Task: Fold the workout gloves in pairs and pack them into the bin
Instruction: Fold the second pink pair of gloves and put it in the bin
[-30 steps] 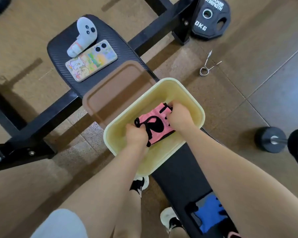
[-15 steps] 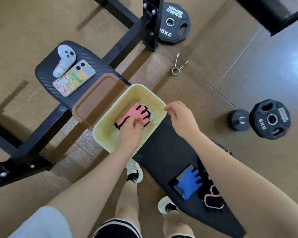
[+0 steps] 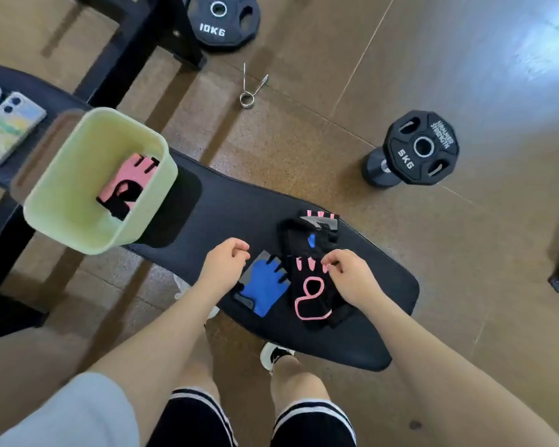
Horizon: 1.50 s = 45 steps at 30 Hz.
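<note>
One pink pair in bin; three gloves at bench near end: blue, two black. Right hand pinches black glove; left hand loosely curled, empty.

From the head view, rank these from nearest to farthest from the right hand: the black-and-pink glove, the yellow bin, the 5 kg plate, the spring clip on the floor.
1. black-and-pink glove: on the bench, touching the right hand.
2. 5 kg plate: on the floor, beyond and to the right.
3. spring clip: on the floor, far ahead.
4. yellow bin: on the bench, far left.

Plate and clip are close to call.
</note>
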Each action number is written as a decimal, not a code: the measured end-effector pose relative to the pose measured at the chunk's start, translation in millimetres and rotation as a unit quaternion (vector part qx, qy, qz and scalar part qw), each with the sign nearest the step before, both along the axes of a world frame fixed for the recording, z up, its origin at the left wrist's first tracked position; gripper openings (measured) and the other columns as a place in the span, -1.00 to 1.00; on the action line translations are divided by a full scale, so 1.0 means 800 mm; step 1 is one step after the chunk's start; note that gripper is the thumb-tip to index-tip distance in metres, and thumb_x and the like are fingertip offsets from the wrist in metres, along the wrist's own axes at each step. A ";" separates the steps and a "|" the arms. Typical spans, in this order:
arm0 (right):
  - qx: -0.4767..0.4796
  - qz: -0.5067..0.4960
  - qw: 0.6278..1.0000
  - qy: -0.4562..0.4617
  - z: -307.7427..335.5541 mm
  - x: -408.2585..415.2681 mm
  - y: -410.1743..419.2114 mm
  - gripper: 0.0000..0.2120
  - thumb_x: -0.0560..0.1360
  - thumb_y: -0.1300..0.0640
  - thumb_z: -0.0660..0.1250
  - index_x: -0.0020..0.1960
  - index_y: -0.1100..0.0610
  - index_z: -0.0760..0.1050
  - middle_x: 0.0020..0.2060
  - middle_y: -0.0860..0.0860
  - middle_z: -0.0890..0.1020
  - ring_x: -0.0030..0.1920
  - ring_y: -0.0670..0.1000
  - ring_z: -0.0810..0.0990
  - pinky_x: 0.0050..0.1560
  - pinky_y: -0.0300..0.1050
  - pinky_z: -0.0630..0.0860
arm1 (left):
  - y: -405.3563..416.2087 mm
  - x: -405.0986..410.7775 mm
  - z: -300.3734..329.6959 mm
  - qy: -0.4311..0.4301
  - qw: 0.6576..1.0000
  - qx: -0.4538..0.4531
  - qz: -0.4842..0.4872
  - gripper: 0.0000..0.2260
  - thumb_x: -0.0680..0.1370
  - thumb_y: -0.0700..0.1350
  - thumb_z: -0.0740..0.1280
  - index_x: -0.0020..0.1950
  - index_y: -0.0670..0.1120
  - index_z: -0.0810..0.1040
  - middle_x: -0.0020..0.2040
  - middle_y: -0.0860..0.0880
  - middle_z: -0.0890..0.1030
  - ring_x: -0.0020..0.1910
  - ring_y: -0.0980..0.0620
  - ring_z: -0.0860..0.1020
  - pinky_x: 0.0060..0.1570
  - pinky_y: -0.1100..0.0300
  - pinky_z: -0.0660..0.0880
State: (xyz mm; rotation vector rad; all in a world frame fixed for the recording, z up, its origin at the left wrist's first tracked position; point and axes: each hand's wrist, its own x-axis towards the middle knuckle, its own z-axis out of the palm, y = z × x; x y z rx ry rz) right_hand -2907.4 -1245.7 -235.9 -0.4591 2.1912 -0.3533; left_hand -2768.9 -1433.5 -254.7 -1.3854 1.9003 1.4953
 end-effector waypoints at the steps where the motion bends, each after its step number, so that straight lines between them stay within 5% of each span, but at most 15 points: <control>1: -0.002 0.014 1.000 0.000 -0.011 0.003 0.018 -0.78 0.53 0.27 0.16 0.05 0.12 0.54 0.10 0.08 0.56 -0.02 0.08 0.53 0.13 -0.08 0.43 | 0.015 0.003 -0.012 -0.012 1.000 0.001 0.018 -0.82 0.55 -0.22 0.13 0.06 -0.09 0.49 -0.04 -0.03 0.61 -0.07 -0.01 0.56 -0.19 0.24 0.40; 7: -0.009 0.245 0.969 0.025 -0.075 0.043 0.077 -0.77 0.49 0.16 0.29 0.14 0.11 0.54 0.16 0.07 0.55 0.16 0.16 0.50 0.09 0.05 0.50 | 0.078 0.033 -0.068 -0.075 0.997 -0.015 0.006 -0.84 0.55 -0.18 0.16 0.04 -0.05 0.50 0.11 -0.07 0.59 0.01 -0.02 0.54 -0.02 0.20 0.36; 10: 0.012 0.378 0.923 0.077 -0.107 0.065 0.089 -0.52 0.16 0.04 0.57 0.05 0.09 0.59 0.08 0.11 0.63 0.07 0.18 0.61 0.04 0.05 0.55 | 0.090 0.044 -0.082 -0.097 0.994 -0.045 -0.027 -0.77 0.57 -0.20 0.14 0.17 -0.12 0.50 0.20 -0.07 0.54 0.07 0.00 0.48 0.03 0.23 0.33; 13: 0.047 0.399 0.904 0.145 -0.130 0.076 0.094 -0.36 0.06 0.08 0.60 0.12 0.08 0.55 0.15 0.13 0.62 0.11 0.18 0.60 0.09 0.07 0.54 | 0.092 0.059 -0.100 -0.104 0.989 -0.094 -0.033 -0.72 0.54 -0.25 0.16 0.23 -0.16 0.47 0.26 -0.15 0.47 0.14 -0.09 0.49 0.14 0.15 0.36; 16: 0.022 0.406 0.889 0.210 -0.146 0.077 0.095 -0.49 0.12 0.25 0.50 0.07 0.08 0.57 0.09 0.12 0.65 0.02 0.20 0.62 -0.15 -0.01 0.58 | 0.089 0.074 -0.119 -0.127 0.986 -0.111 0.016 -0.68 0.52 -0.25 0.19 0.28 -0.16 0.42 0.26 -0.20 0.45 0.13 -0.16 0.50 0.20 -0.05 0.44; 20: -0.061 0.335 0.914 0.221 -0.143 0.066 0.080 -0.65 0.16 0.22 0.52 -0.06 0.15 0.58 -0.12 0.06 0.68 -0.17 0.18 0.61 -0.40 -0.07 0.56 | 0.091 0.079 -0.117 -0.118 0.983 -0.133 0.038 -0.59 0.52 -0.23 0.23 0.37 -0.14 0.31 0.35 -0.19 0.35 0.28 -0.17 0.39 0.29 0.00 0.34; 24: -0.129 0.235 0.935 0.232 -0.092 0.058 0.047 -0.81 0.35 0.26 0.36 -0.04 0.14 0.59 -0.08 0.05 0.65 -0.17 0.15 0.60 -0.48 -0.04 0.56 | 0.089 0.054 -0.066 0.080 0.985 -0.135 -0.075 -0.53 0.50 -0.16 0.31 0.39 -0.09 0.28 0.36 -0.02 0.34 0.32 0.07 0.31 0.27 0.28 0.21; 27: -0.202 0.193 0.945 0.168 -0.049 0.055 0.018 -0.81 0.43 0.28 0.28 0.02 0.19 0.57 -0.05 0.12 0.63 -0.10 0.18 0.60 -0.27 0.02 0.60 | 0.079 0.032 -0.015 0.190 0.951 -0.114 -0.215 -0.43 0.42 0.04 0.41 0.37 -0.10 0.34 0.28 0.07 0.40 0.26 0.20 0.31 0.26 0.37 0.16; 30: -0.245 0.059 0.966 0.061 -0.002 0.063 -0.020 -0.84 0.45 0.26 0.33 0.03 0.19 0.54 -0.13 0.02 0.64 -0.14 -0.03 0.59 -0.06 -0.18 0.51 | 0.060 0.032 0.022 0.218 0.915 -0.157 -0.302 -0.36 0.34 0.12 0.44 0.35 -0.06 0.37 0.24 0.03 0.54 0.19 0.13 0.45 0.22 0.26 0.32; 32: -0.264 -0.034 0.963 -0.037 0.021 0.072 -0.047 -0.83 0.44 0.25 0.37 0.02 0.12 0.51 -0.18 -0.13 0.60 -0.17 -0.18 0.57 -0.07 -0.23 0.56 | 0.044 0.043 0.036 0.194 0.925 -0.196 -0.260 -0.43 0.37 0.05 0.44 0.34 -0.01 0.39 0.23 0.06 0.56 0.16 0.09 0.52 0.11 0.21 0.43; 36: -0.281 -0.149 0.942 -0.107 0.022 0.088 -0.086 -0.88 0.48 0.20 0.32 -0.04 0.02 0.47 -0.09 0.02 0.63 -0.10 -0.07 0.60 -0.04 -0.23 0.54 | 0.004 0.088 0.040 0.143 0.943 -0.245 -0.176 -0.70 0.48 -0.06 0.30 0.19 -0.09 0.49 0.10 -0.05 0.63 0.08 -0.05 0.60 0.04 0.07 0.53; 40: -0.120 -0.080 0.989 -0.013 -0.038 0.103 -0.092 -0.83 0.54 0.21 0.18 0.03 0.16 0.53 0.01 0.08 0.60 -0.04 -0.01 0.54 0.02 -0.14 0.44 | -0.026 0.135 0.030 0.070 0.980 -0.186 -0.020 -0.71 0.53 -0.13 0.29 0.24 -0.11 0.45 0.11 -0.01 0.58 0.06 0.13 0.50 0.05 0.23 0.41; 45: 0.022 0.055 0.996 -0.066 -0.123 0.146 -0.077 -0.76 0.54 0.16 0.23 0.16 0.24 0.48 0.20 0.16 0.51 0.13 0.14 0.51 0.13 -0.07 0.37 | -0.046 0.173 -0.007 0.024 0.977 -0.205 0.051 -0.75 0.54 -0.11 0.26 0.20 -0.14 0.46 -0.02 0.00 0.53 -0.08 0.09 0.45 -0.21 0.44 0.30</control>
